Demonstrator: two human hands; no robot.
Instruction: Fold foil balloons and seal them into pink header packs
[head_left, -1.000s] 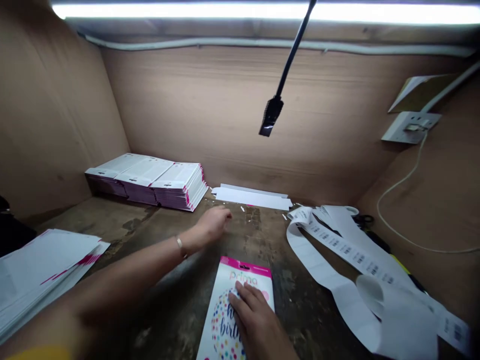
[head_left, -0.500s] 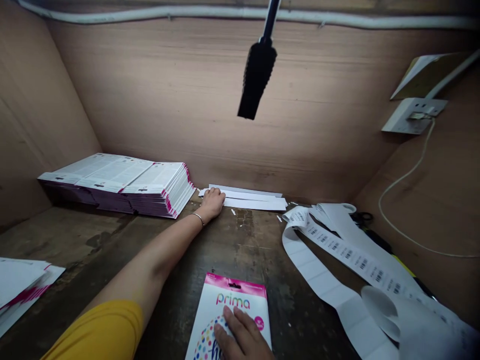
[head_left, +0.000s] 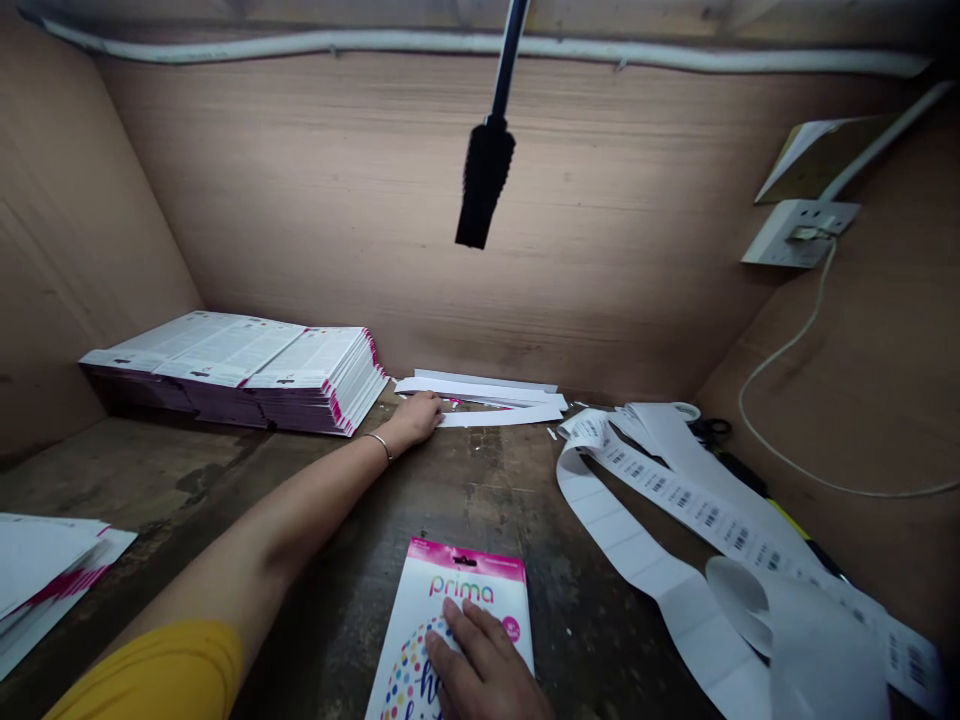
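My left hand [head_left: 417,418] reaches to the back of the table, its fingers closed on the left end of a white paper strip [head_left: 502,415]. That strip is angled away from the other white strips [head_left: 480,388] lying by the back wall. My right hand [head_left: 491,665] lies flat, fingers spread, on a white and pink printed packet [head_left: 401,650]. The packet reads "prima" and has coloured dots; its lower part runs out of view under my hand.
Stacks of white and pink packets [head_left: 300,355] stand at the back left, with more packets [head_left: 52,570] at the left edge. Barcode label strips [head_left: 637,540] curl over the right side, near black-handled scissors [head_left: 709,430]. A black connector [head_left: 486,185] hangs from above.
My left hand has gone to the strips at the back and drawn one strip's left end toward me. My right hand has stayed on the packet.
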